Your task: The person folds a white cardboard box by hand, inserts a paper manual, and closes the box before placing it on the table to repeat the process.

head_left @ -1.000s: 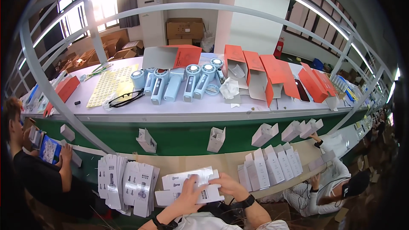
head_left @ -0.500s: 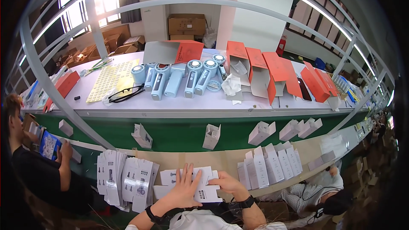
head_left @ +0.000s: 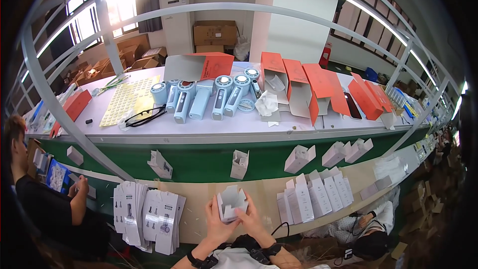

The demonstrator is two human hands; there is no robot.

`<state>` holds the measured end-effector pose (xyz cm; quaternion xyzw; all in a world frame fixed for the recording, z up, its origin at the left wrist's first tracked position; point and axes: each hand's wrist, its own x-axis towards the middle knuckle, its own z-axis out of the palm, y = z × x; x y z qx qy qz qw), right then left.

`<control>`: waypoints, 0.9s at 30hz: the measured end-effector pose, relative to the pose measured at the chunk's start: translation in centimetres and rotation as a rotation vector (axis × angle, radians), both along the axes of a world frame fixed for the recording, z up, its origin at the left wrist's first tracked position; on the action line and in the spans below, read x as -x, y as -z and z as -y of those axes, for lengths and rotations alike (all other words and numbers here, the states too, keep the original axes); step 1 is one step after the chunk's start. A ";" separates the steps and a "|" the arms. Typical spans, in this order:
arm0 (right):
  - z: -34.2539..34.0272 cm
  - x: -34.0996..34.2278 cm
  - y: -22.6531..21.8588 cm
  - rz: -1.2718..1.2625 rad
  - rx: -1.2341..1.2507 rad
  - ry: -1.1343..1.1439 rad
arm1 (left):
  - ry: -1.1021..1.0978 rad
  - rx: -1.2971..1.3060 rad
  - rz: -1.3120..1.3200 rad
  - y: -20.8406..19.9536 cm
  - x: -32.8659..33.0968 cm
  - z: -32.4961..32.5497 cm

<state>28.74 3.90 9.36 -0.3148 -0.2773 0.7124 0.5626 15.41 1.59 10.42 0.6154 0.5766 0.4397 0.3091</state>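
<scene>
A small white carton [head_left: 231,203], squared up with its top flaps standing open, is held in front of me over the tan bench [head_left: 196,214]. My left hand [head_left: 215,223] wraps its left side, and my right hand [head_left: 252,220] grips the right side with the thumb on the near face. Nearest my left arm lie two stacks of flat printed white cartons [head_left: 128,211]. Beyond my right hand stands a row of folded white cartons [head_left: 302,204] with raised flaps.
Along the green belt [head_left: 204,152] sit several open white cartons [head_left: 239,163]. The shelf behind bears light blue handheld fans [head_left: 204,100], glasses [head_left: 145,115] and orange-red boxes [head_left: 273,65]. Grey frame bars [head_left: 64,114] cross the view. One person [head_left: 55,204] works at left, another [head_left: 368,229] at right.
The flat carton under my hands has been lifted and opened into a box shape. Both hands came together around it. The person at right now shows a hand near the body.
</scene>
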 end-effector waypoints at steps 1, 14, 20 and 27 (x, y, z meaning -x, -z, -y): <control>0.1 0.5 0.8 0.177 -0.072 0.069 | 0.019 -0.033 0.071 0.3 -0.2 0.1; -0.5 0.4 -2.6 -0.503 0.150 -0.026 | 0.091 -0.292 0.325 1.8 0.3 -1.9; -0.3 0.9 -1.2 -0.127 0.085 0.060 | 0.134 -0.097 0.429 0.1 0.0 -1.8; -0.3 -0.1 0.4 0.036 -0.104 0.043 | 0.228 -0.064 0.634 0.9 0.1 -1.6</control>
